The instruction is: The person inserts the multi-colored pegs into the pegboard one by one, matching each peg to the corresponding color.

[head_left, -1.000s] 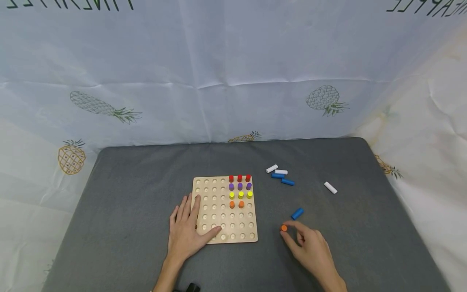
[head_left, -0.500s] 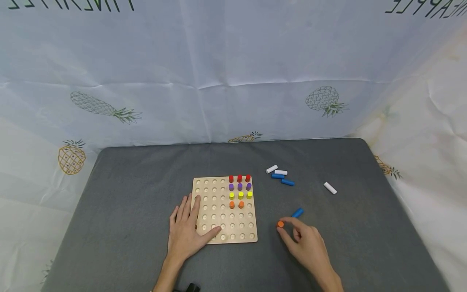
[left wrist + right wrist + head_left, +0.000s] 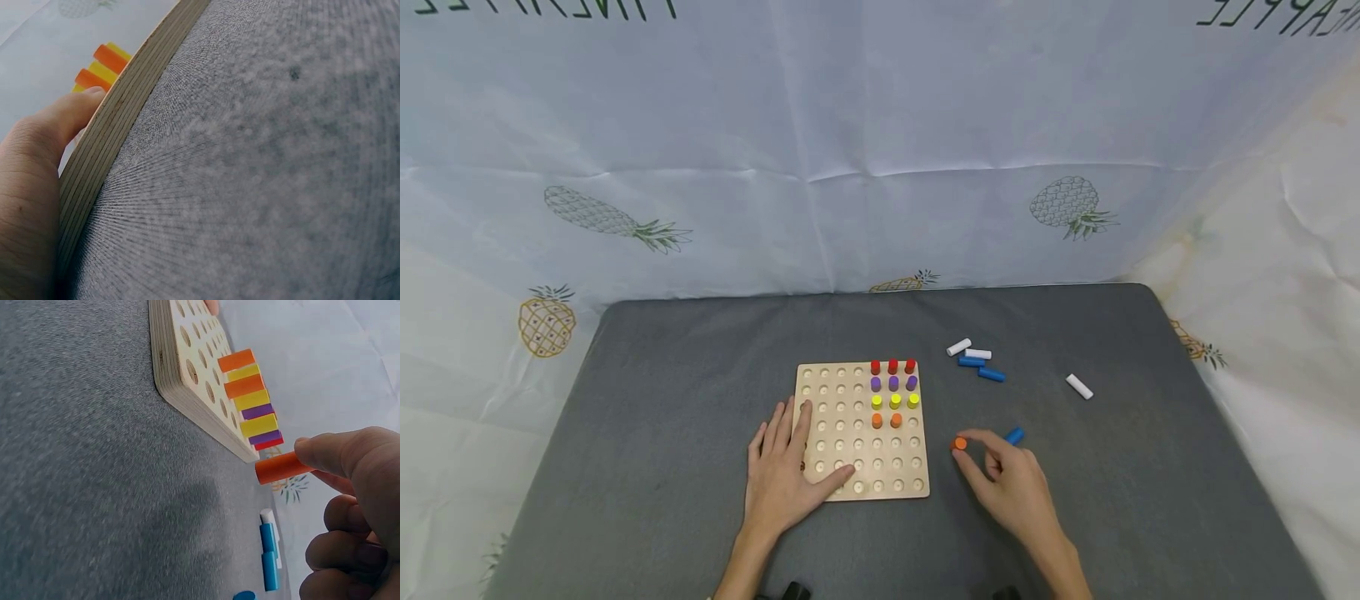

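Observation:
A square wooden pegboard (image 3: 859, 446) lies on the grey table. Upright pegs fill part of its right side: rows of red (image 3: 892, 367), purple (image 3: 893, 383) and yellow pegs (image 3: 895, 402), then two orange pegs (image 3: 877, 422). Spread over the board's left side and front edge, my left hand (image 3: 782, 483) rests with fingers straight. Just right of the board, my right hand (image 3: 1011, 487) pinches another orange peg (image 3: 280, 467) between thumb and index finger; in the right wrist view it is above the cloth. The other fingers of that hand are curled.
Behind the right hand lies a blue peg (image 3: 1015, 436), partly covered by it. Farther back are two white pegs (image 3: 958, 347) and two blue pegs (image 3: 991, 374) in a cluster. One white peg (image 3: 1079, 386) lies alone at right. A pineapple-print curtain (image 3: 820, 150) hangs behind the table.
My right hand has moved left and away from me, bringing the orange peg closer to the board's right edge. The left hand has stayed in place on the board.

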`<state>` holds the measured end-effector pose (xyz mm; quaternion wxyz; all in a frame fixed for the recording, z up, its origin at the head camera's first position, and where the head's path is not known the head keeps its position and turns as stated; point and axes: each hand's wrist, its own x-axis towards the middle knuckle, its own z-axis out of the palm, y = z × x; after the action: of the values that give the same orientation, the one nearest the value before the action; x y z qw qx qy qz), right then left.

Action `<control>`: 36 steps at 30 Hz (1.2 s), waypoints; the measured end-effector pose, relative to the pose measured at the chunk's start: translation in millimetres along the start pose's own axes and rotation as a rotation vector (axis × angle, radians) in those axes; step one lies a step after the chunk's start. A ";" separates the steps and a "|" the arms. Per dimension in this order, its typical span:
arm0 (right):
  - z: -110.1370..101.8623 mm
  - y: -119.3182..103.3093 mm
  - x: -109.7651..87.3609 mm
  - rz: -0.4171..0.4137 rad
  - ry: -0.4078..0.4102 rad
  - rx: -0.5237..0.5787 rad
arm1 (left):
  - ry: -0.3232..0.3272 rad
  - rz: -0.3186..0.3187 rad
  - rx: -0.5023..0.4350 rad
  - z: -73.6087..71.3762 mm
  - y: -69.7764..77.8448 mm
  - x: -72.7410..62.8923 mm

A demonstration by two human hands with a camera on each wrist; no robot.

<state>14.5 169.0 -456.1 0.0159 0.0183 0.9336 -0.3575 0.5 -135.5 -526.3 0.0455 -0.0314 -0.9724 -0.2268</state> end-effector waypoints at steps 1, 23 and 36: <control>0.8 -1.0 1.6 -0.003 -0.003 0.008 | 0.000 0.001 0.001 0.0 0.0 0.1; 25.8 -21.1 30.0 -0.129 -0.029 0.166 | 0.026 0.015 -0.004 0.6 -0.4 0.0; 34.1 -24.2 34.4 -0.115 -0.074 0.162 | 0.015 0.011 -0.001 -0.2 -1.0 -0.3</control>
<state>-20.4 129.0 -466.9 0.0281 -0.0473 0.9000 -0.4324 0.7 -136.5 -526.6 0.0542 -0.0350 -0.9717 -0.2272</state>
